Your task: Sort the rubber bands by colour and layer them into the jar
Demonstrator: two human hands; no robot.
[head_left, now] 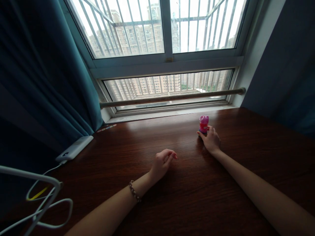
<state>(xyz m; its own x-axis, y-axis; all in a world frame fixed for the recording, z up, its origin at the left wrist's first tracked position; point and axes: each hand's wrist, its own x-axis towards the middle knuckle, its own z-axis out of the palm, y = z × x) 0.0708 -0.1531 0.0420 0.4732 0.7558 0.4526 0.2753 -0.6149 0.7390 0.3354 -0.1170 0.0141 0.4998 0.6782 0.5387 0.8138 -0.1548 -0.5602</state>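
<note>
A small pink and red toy figure [203, 124] with a blue part near its base stands upright toward the back right of the brown wooden table [187, 196]. My right hand [212, 141] grips it low down, with the thumb on its near side and the fingers round its right side. The fingers partly cover the lower part of the toy. My left hand [161, 164] rests on the wood near the middle, its fingers curled and the thumb against them. I see nothing in it. A braided bracelet [134, 191] is round the left wrist.
Behind the table, a barred window [167, 60] has a metal rail [172, 97] across its lower part. At the left are a blue curtain [81, 98], a white device [75, 148] with a cable, and white bent tubing [52, 180] nearer me.
</note>
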